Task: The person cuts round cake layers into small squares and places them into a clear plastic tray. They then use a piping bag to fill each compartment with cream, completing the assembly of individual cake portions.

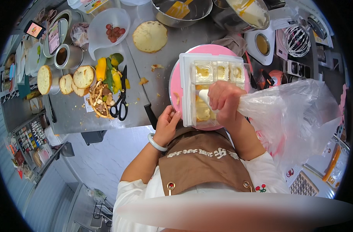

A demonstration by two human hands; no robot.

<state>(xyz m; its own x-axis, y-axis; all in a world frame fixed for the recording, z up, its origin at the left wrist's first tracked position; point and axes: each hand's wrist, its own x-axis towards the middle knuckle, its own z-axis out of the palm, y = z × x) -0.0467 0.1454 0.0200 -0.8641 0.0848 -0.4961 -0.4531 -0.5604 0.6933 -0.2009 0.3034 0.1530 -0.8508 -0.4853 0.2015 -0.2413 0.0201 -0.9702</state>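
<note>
My right hand [227, 101] is closed around the neck of a clear plastic piping bag [292, 116], with white cream in its tip [207, 98]. The tip points down over a clear plastic tray of compartments [246, 68] that hold pale cream and yellow pieces. This tray lies on a white rectangular board or lid [188, 87], on top of a pink turntable [174, 84]. At the turntable's near left rim, my left hand [167, 124] grips the edge, thumb on top. My right hand hides part of the middle compartments.
Left of the turntable lie a long serrated knife [150, 116], black scissors [120, 107], fruit peelings [102, 98] and cut sponge rounds [83, 76]. Behind stand a sponge round [150, 36], a bowl of grapes [115, 33] and metal bowls [182, 21]. A whisk [296, 40] is at right.
</note>
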